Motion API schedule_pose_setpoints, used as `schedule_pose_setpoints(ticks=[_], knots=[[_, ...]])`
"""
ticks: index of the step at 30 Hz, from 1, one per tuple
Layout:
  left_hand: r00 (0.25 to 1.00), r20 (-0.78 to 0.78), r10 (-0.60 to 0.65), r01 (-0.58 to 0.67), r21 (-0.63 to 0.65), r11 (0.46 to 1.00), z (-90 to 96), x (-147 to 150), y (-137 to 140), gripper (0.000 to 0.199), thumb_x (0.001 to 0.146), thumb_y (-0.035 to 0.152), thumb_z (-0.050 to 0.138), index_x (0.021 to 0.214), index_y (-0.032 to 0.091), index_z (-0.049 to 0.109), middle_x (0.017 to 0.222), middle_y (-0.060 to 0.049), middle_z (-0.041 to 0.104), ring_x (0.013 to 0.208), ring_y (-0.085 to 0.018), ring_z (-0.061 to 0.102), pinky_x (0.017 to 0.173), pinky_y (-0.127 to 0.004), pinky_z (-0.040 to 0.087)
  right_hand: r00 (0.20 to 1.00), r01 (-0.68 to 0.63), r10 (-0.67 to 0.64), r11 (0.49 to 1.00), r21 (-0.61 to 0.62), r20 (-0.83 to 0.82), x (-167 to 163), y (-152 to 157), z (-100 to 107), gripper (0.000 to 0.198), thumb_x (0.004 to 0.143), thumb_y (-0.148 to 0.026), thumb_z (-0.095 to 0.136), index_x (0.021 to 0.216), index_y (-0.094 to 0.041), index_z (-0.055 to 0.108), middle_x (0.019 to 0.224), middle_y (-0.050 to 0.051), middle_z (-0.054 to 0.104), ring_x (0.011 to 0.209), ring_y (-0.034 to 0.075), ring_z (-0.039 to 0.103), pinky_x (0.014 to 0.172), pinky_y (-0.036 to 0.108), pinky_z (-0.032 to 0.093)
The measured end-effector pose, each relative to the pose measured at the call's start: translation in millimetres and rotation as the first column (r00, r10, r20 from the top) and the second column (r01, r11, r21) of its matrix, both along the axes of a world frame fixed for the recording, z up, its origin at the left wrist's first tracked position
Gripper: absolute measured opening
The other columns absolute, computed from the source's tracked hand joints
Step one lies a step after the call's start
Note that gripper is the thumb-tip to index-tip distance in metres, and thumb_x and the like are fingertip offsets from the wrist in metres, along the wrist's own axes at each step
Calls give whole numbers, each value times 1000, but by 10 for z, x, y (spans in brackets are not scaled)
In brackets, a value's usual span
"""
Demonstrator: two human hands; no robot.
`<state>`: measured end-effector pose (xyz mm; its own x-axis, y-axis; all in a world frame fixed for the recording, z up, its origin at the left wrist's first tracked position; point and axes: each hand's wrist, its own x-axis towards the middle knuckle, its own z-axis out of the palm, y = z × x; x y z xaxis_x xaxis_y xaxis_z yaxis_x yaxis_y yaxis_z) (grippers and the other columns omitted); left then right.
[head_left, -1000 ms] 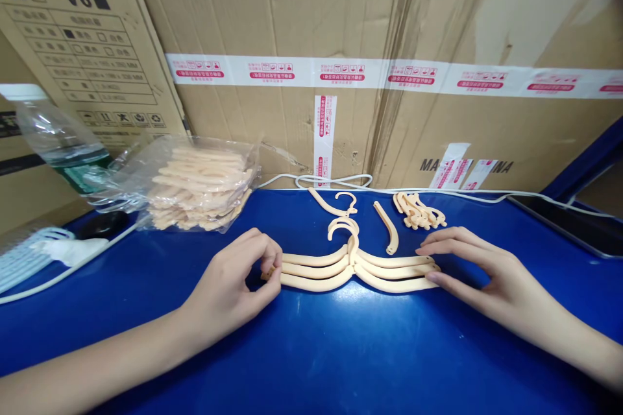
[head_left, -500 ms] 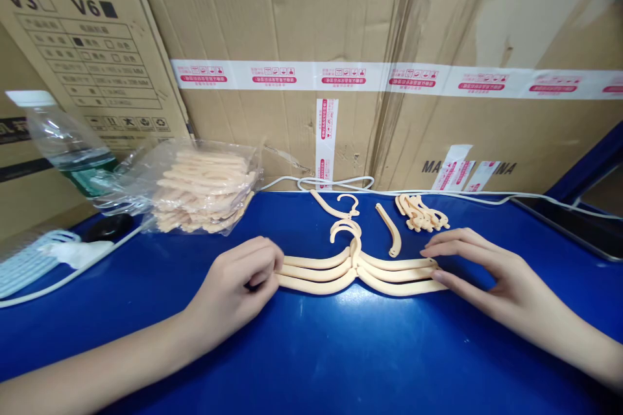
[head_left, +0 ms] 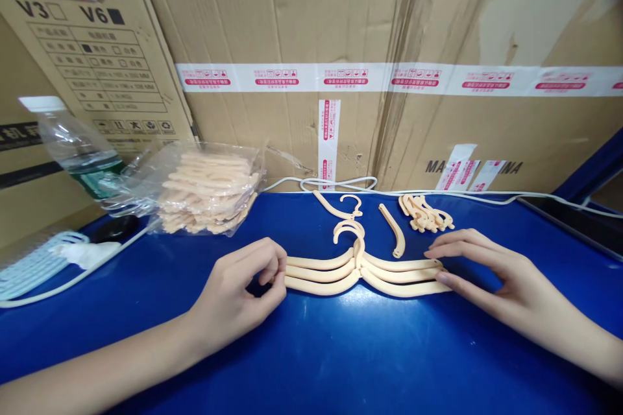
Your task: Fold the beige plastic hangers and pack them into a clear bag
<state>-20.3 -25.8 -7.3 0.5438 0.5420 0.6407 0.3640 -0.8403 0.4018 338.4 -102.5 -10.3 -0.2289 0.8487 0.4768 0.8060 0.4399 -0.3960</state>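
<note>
Three cream clothes hangers (head_left: 324, 287) lie nested on the blue table, their hooks overlapping toward the back. My left hand (head_left: 246, 285) has its fingers curled in a pinch at the left ends of the hangers. At the right ends, the thumb and fingertips of my right hand (head_left: 501, 275) hold the arms between them. Behind the hangers is a loose hanger arm (head_left: 390, 230). Farther back lies a partial hanger (head_left: 335, 205), one arm with a hook. A small pile of loose hooks (head_left: 424, 214) sits beyond my right hand.
A clear bag of hanger arms (head_left: 209, 191) lies at the back left, beside a tilted water bottle (head_left: 85, 149). A white cable (head_left: 341, 185) runs along the foot of the cardboard (head_left: 292, 123). A dark flat device (head_left: 574, 224) rests at the right.
The view has shifted slightly, so everything sits a little farther right. My left fingers have adjusted slightly at the hanger ends; the hangers look unmoved on the table.
</note>
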Motion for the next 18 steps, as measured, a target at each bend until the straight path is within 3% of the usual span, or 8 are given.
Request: schedule_pose_setpoints(ticks=[12, 18], knots=[[1000, 15, -7, 6, 27, 1000, -41, -3, 34, 37, 76, -3, 47, 70, 23, 20, 68, 3, 45, 59, -10, 43, 54, -23, 32, 1000, -1, 2, 1000, 2, -17, 1, -16, 6, 17, 91, -41, 62, 103, -30, 66, 107, 6, 65, 100, 26, 62, 84, 42, 54], [998, 54, 35, -39, 62, 997, 92, -17, 59, 35, 72, -1, 47, 67, 22, 21, 66, 4, 45, 58, -8, 44, 53, -20, 33, 1000, -2, 2, 999, 36, -2, 22, 30, 32, 16, 91, -39, 62, 104, -30, 66, 106, 6, 66, 105, 26, 60, 89, 43, 51]])
